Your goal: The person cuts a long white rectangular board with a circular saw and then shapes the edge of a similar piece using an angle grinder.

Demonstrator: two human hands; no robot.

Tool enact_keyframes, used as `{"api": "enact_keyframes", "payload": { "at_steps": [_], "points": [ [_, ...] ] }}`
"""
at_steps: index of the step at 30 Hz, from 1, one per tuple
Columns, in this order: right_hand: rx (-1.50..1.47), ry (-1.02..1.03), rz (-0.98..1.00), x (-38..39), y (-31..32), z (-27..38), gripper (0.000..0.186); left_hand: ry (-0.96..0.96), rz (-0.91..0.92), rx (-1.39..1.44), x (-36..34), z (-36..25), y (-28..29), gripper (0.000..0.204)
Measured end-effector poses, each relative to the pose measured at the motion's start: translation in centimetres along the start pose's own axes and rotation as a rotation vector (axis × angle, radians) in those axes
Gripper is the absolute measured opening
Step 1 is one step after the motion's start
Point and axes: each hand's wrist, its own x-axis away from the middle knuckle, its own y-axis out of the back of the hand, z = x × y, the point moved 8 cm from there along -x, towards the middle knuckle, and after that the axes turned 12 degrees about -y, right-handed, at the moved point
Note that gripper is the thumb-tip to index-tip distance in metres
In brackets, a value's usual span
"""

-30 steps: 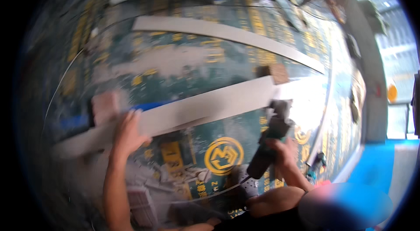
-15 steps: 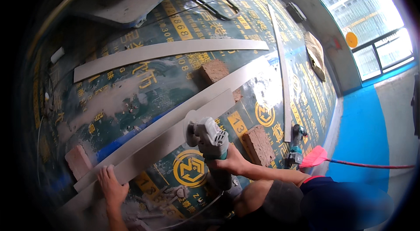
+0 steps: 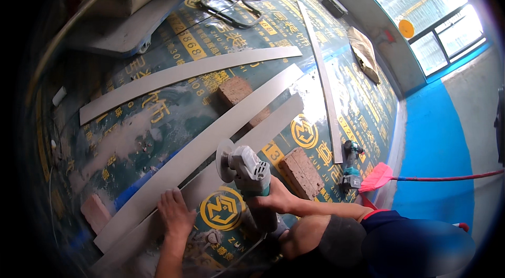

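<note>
Near strip (image 3: 203, 183) slants up-right; left hand (image 3: 177, 214) lies unclenched on it, right hand (image 3: 277, 198)'s grip wraps the grinder (image 3: 251, 168) alongside.

Your left hand (image 3: 176, 214): palm down, fingers extended forward
Your left forearm (image 3: 170, 259): up from lower edge
Your right hand (image 3: 279, 196): curled in a grip
Your right forearm (image 3: 329, 209): stretched leftward, near bent knee (image 3: 307, 236)

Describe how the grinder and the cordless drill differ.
The grinder is held in the right hand; the cordless drill lies on the floor sheet. The grinder's pale grey head carries a round disc; the cordless drill's dark head shows none. Both have some teal on them.
</note>
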Motion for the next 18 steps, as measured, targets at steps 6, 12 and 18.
{"api": "enact_keyframes", "payload": {
  "at_steps": [6,12,18],
  "points": [
    [-0.044,-0.026,-0.064,0.5,1.6,-0.8,0.060,-0.033,-0.001,-0.149,-1.0,-1.7,-3.1,0.073],
    [-0.072,-0.039,-0.189,1.3,3.4,-1.2,0.059,-0.046,0.090,-0.122,-2.3,-4.8,-5.9,0.067],
    [-0.236,-0.193,-0.467,2.9,7.3,-3.3,0.056,-0.058,0.151,-0.094,-3.8,-6.1,-7.5,0.068]
  ]
}}
